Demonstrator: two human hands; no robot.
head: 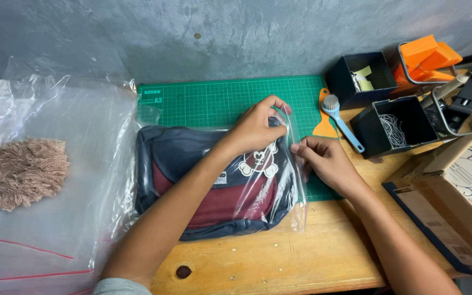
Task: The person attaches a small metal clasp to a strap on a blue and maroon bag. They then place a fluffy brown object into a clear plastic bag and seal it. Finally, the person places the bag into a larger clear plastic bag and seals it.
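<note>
A folded dark navy and maroon garment with a white print lies inside a clear plastic bag (192, 180) on a green cutting mat (219, 101). My left hand (258, 125) reaches across the bag and pinches its open right edge near the top. Just to the right, my right hand (323, 161) pinches the same bag edge lower down, with its fingers closed on the plastic film.
A stack of clear plastic bags (77, 164) with a fluffy brown tuft (25, 172) lies at left. At right are a blue brush (340, 117), an orange scraper (323, 128), two dark open boxes (394, 128), an orange tool (427, 57) and a cardboard box (460, 186). The wooden table edge (279, 267) runs near me.
</note>
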